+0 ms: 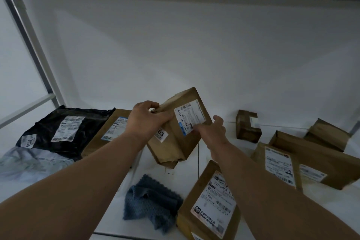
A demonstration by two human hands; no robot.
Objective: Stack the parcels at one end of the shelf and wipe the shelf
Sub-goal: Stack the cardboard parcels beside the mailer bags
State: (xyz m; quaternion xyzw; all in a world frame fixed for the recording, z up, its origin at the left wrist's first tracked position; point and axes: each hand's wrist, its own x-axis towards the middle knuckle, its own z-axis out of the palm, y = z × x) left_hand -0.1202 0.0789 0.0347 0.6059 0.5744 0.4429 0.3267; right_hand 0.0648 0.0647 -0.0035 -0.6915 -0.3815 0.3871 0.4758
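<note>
A person's left hand (146, 121) curls over the upper corner of a brown paper-wrapped parcel (180, 128), fingers clamped on its top edge, while the right hand (211, 132) steadies the parcel's right side, index finger laid flat on the white shipping label (189, 116) and thumb raised behind the edge. The parcel is held tilted above the white shelf (187, 177), clear of its surface. Beneath the left forearm a flat brown box (111, 132) lies beside a black mailer bag (58, 130), with a pale grey bag (29, 163) nearer the front. A crumpled blue cloth (150, 202) rests on the shelf below the parcel, just beside a labelled brown parcel (210, 202) at the front edge. Farther right lie two more overlapping boxes (303, 160), a small carton (247, 125) and another box (327, 134) near the back wall.
</note>
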